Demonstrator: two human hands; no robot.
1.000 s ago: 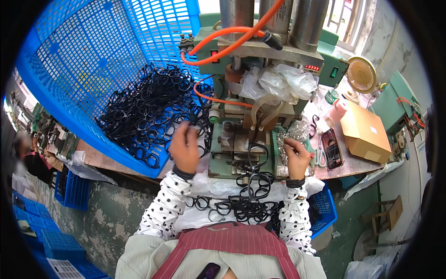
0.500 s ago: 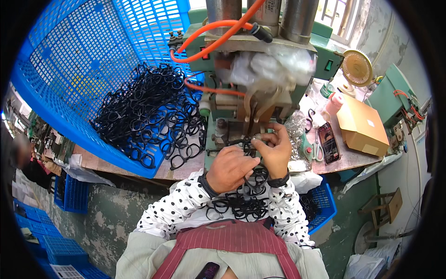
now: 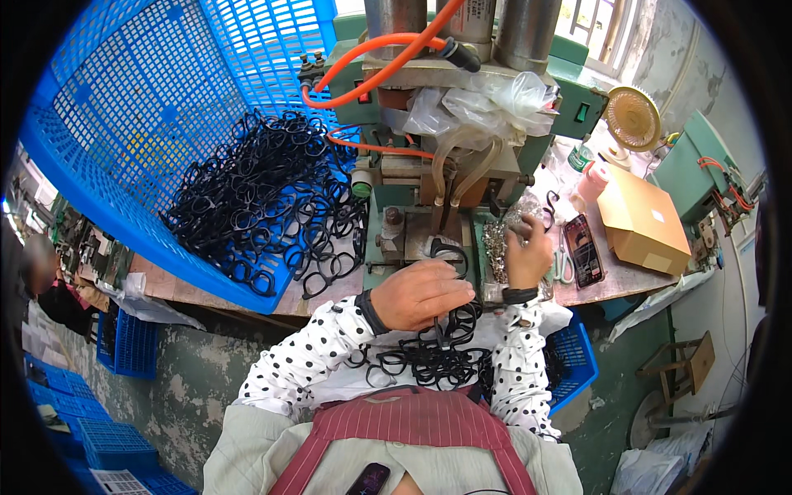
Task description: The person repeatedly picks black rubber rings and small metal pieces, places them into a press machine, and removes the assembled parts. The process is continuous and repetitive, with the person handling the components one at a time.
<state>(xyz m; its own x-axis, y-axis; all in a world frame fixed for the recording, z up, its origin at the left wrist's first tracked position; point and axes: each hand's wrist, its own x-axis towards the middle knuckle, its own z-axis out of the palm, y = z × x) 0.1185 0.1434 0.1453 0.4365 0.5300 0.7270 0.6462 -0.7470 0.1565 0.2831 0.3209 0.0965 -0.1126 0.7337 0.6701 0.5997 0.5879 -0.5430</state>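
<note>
My left hand [image 3: 419, 295] is closed around a black eyeglass frame [image 3: 450, 252], part of which sticks up past the fingers in front of the press. My right hand [image 3: 529, 257] is at a heap of small shiny metal pieces [image 3: 496, 247] beside the press. Its fingers are bent together, and whatever they pinch is too small to make out. The green press [image 3: 418, 239] stands straight ahead, with two clear tubes [image 3: 470, 177] running down to its tool. More black eyeglass frames [image 3: 437, 365] lie in my lap, below the left hand.
A big blue basket [image 3: 99, 210] on the left holds a pile of black frames [image 3: 256, 190]. To the right are a phone [image 3: 584, 252], scissors [image 3: 563, 266], a pink bottle [image 3: 592, 181] and a cardboard box [image 3: 648, 219]. An orange hose [image 3: 363, 48] arches over the press.
My right hand has left the frame at the press and moved right to the metal pieces. The left hand keeps the frame, slightly nearer me. The plastic bag on the press has stopped blurring.
</note>
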